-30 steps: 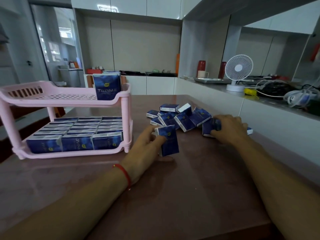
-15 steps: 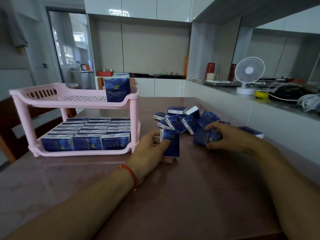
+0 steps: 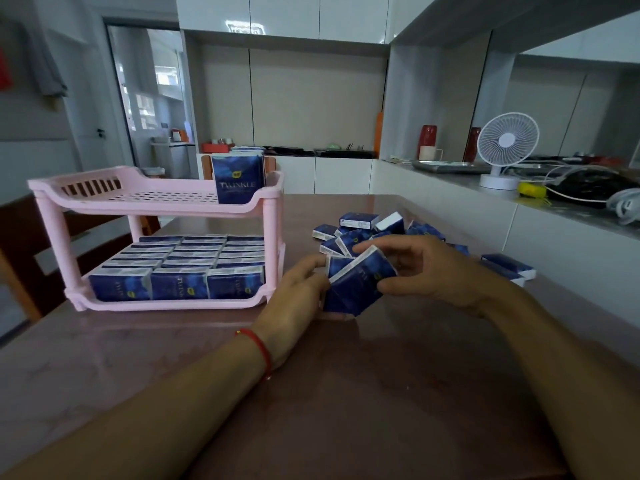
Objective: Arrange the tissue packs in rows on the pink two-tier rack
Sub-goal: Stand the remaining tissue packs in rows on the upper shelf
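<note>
Between both hands [image 3: 429, 268] — tilted tissue pack [image 3: 360, 282]

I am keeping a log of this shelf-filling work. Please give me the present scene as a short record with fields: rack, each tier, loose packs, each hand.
rack: pink two-tier rack on the brown table
lower tier: rows of blue tissue packs, looks full
upper tier: one column of upright packs at its right end, rest bare
loose packs: pile on the table, right of the rack
left hand: holds an upright pack on the table
right hand: holds a tilted pack against it
</note>
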A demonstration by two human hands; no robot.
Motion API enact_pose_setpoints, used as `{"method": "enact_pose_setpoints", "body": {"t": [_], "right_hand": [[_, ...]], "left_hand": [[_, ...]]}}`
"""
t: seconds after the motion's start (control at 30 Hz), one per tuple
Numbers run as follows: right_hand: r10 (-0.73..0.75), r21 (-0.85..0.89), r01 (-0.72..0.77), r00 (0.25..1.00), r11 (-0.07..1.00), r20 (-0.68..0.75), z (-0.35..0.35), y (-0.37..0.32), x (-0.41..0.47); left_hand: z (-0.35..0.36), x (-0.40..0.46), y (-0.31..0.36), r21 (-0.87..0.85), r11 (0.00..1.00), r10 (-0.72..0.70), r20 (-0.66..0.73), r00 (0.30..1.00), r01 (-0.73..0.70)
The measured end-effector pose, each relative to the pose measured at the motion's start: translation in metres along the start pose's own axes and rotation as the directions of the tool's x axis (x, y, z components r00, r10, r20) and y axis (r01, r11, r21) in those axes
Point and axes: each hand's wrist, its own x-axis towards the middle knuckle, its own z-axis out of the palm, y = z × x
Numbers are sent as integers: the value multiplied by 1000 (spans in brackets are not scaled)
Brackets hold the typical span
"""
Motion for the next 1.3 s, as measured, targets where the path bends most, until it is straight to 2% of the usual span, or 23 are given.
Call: {"method": "enact_pose_setpoints", "body": {"t": [0.13,0.17,0.23,0.3,0.37,0.43,0.53,0.73,0.9,1.13,1.2,1.3], "right_hand": [[-25,-22,25,1000,999,19,0,0,2],[-23,-29,25,999,999,48,2,0,2],[-31,-49,37,993,998,114,8,0,3],[-45,-24,49,990,999,130,16,-1,5],[-59,11,59,994,998,93,21,-2,7],[-81,-37,81,997,996,13,26,-2,8],[-96,-37,93,993,995,-67,35,-3,8],[-203,103,210,976,972,-75,53,-22,7],[-195,217,217,974,952,-119,72,-33,10],[-90,158,138,957,978,-276,98,-15,26],[10,160,46,943,986,-332,107,-17,43],[227,267,-124,888,956,-399,121,-20,75]], "left_hand": [[-4,-1,2,46,999,-6,98,995,2],[-4,-3,0,128,991,25,110,994,-39],[-6,-3,-5,389,908,119,122,985,-158],[-8,-3,-8,502,842,157,123,980,-197],[-10,-6,-8,473,861,150,114,982,-186],[-14,-9,-4,434,888,120,105,987,-154],[-23,-17,7,452,880,89,144,986,-145],[-43,-52,32,515,834,130,164,978,-198],[-65,-77,61,520,833,144,128,981,-190],[-119,-87,145,453,857,270,6,963,-243],[-138,-76,168,462,848,314,-42,948,-261],[-162,-50,192,541,810,331,-102,938,-227]]}}
